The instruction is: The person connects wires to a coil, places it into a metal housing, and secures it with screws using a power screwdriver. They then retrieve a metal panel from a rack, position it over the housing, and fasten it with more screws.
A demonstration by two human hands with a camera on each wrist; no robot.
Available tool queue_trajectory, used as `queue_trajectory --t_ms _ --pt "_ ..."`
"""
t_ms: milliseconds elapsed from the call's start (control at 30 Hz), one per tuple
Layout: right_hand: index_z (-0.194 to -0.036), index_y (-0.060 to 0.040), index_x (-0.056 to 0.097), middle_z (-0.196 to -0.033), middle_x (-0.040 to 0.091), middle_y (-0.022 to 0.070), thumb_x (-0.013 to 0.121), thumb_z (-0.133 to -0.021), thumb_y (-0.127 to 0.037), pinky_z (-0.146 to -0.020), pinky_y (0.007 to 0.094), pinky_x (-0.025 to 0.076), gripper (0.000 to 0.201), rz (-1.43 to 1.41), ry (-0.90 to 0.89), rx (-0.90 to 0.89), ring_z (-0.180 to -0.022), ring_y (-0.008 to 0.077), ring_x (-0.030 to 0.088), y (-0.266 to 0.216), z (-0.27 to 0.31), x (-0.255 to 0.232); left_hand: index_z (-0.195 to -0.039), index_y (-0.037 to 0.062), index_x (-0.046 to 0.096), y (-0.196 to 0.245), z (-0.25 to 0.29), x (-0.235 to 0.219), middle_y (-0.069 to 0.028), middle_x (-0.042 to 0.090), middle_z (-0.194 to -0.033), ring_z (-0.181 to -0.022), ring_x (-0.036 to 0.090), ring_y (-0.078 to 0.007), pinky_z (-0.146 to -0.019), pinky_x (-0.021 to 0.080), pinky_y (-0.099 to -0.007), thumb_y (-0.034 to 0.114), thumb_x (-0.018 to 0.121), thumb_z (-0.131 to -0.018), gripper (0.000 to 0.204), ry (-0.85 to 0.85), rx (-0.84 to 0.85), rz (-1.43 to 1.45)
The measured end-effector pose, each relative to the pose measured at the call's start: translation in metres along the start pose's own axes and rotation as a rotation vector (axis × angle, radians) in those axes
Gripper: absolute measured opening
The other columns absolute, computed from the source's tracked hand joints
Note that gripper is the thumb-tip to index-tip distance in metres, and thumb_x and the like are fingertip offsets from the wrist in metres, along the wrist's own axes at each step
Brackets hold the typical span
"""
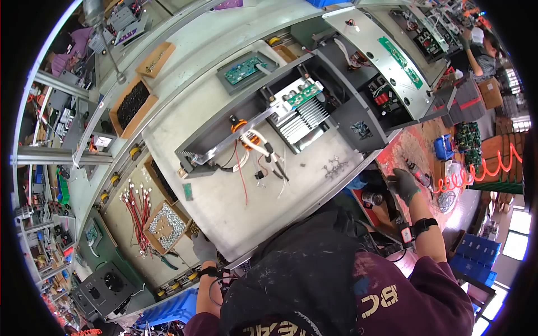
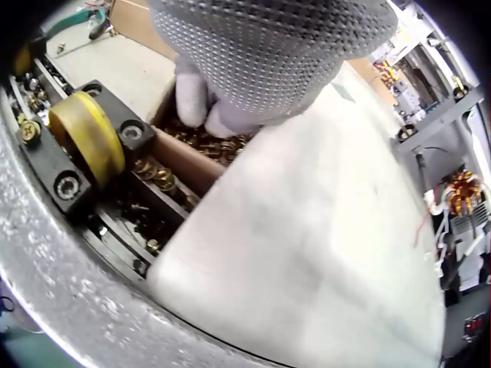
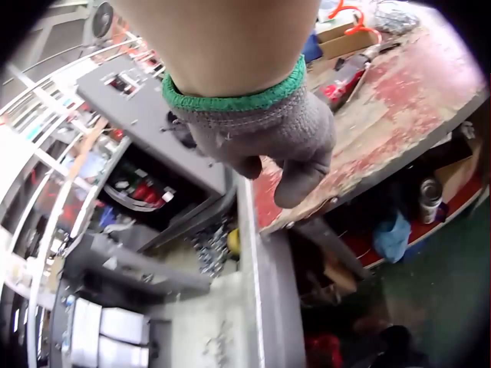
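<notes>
My gloved left hand [image 2: 268, 54] reaches down into a cardboard box of small brass screws [image 2: 207, 144], its fingertips right at the screws. Whether it pinches any, I cannot tell. In the head view this left hand [image 1: 203, 248] is beside the corner of the pale work board [image 1: 224, 218]. Over the edge of the worn red bench [image 3: 399, 100], my gloved right hand [image 3: 268, 142] hangs with loosely bent fingers and nothing in them. Near it lies a red and grey power tool [image 3: 343, 83]. A grey metal chassis [image 1: 210, 131] with a copper coil [image 1: 246, 131] and heatsink [image 1: 302, 120] sits on the board.
Loose metal hardware [image 1: 335, 167] lies on the board. To the left are a box of silvery fasteners [image 1: 167, 227], red wire leads [image 1: 136, 213] and green-handled pliers [image 1: 167, 262]. A circuit board in a tray [image 1: 244, 70] stands behind the chassis. A coiled red hose [image 1: 476, 173] hangs at right.
</notes>
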State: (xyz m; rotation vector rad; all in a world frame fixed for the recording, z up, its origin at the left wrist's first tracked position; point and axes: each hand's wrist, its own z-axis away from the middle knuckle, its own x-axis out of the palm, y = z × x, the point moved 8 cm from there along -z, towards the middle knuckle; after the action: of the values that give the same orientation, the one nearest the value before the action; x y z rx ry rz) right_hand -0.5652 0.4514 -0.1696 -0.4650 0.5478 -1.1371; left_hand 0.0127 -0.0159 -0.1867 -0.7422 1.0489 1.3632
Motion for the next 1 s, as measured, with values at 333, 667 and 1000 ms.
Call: queue_trajectory --t_ms 333,667,1000 --pt "-0.094 -0.0151 0.057 -0.079 0.058 0.0066 0.047 -0.093 -0.041 -0.062 0.0379 0.050 0.028 -0.375 0.355 0.138 -0.060 0.0231 0.051 0.021 -0.134 -0.153 -0.098 0.0071 0.063 -0.013 -0.001 0.005 -0.0178 0.058 -0.100 -0.092 0.057 -0.0399 -0.078 0.047 -0.0441 0.011 0.060 -0.079 0.020 0.082 -0.022 0.082" --pt "-0.079 -0.0144 0.052 -0.069 0.052 0.0059 0.041 -0.094 -0.034 -0.053 0.0353 0.044 0.027 -0.617 0.388 0.228 -0.060 0.0233 0.050 0.065 -0.198 -0.169 -0.114 0.0160 0.061 -0.004 0.003 0.000 -0.0200 0.054 -0.118 -0.106 0.055 -0.0408 -0.087 0.047 -0.0437 0.010 0.058 -0.081 0.034 -0.003 -0.131 -0.004" --pt "-0.065 -0.0183 0.038 -0.049 0.036 -0.0013 0.046 -0.085 -0.032 -0.035 0.0273 0.034 0.026 -0.757 0.524 -0.044 -0.038 0.0152 0.035 -0.008 -0.060 -0.102 -0.102 0.0099 0.063 -0.006 0.003 0.000 -0.0202 0.058 -0.104 -0.095 0.058 -0.0412 -0.080 0.048 -0.0454 0.009 0.057 -0.080 0.023 0.062 -0.103 0.070"
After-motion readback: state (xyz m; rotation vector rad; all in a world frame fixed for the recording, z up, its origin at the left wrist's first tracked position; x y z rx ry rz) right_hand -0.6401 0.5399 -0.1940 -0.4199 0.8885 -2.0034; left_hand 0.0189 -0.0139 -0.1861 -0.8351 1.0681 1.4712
